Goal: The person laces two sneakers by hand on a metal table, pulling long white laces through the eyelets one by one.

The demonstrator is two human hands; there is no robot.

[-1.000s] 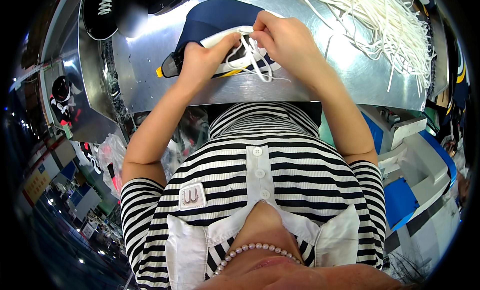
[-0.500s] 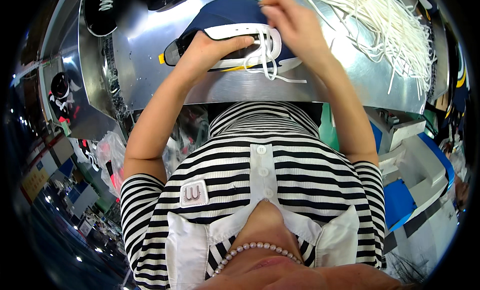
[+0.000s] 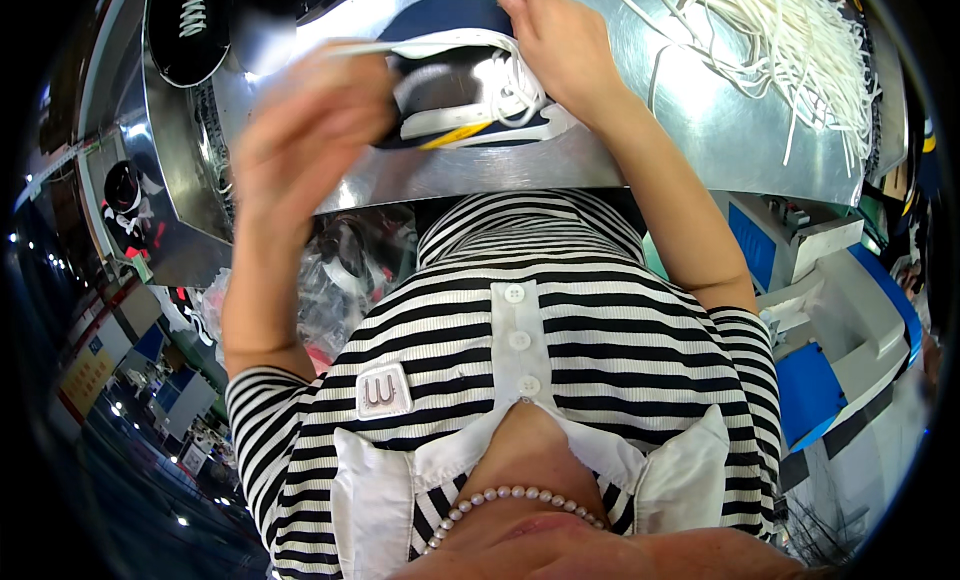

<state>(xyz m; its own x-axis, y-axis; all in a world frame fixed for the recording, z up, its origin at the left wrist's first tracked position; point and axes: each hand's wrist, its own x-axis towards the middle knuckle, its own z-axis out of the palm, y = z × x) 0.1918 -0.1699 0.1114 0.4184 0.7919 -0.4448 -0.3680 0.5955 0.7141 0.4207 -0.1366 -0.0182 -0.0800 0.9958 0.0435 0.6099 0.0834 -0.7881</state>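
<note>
With the navy-and-white lace-up shoe (image 3: 470,95) at top centre on the shiny steel bench (image 3: 690,130), the right hand (image 3: 555,45) should press its far edge firmly — fingers curled — while the blurred left hand (image 3: 305,120), seemingly closed on a flat white lace (image 3: 370,48), draws it taut evenly.

A navy and white sneaker (image 3: 470,90) with a yellow stripe along its sole is shown lying on its side near the front edge of the metal table (image 3: 700,130). A white lace (image 3: 505,80) is seen looped loosely over its eyelets, one end drawn out taut to the left.
</note>
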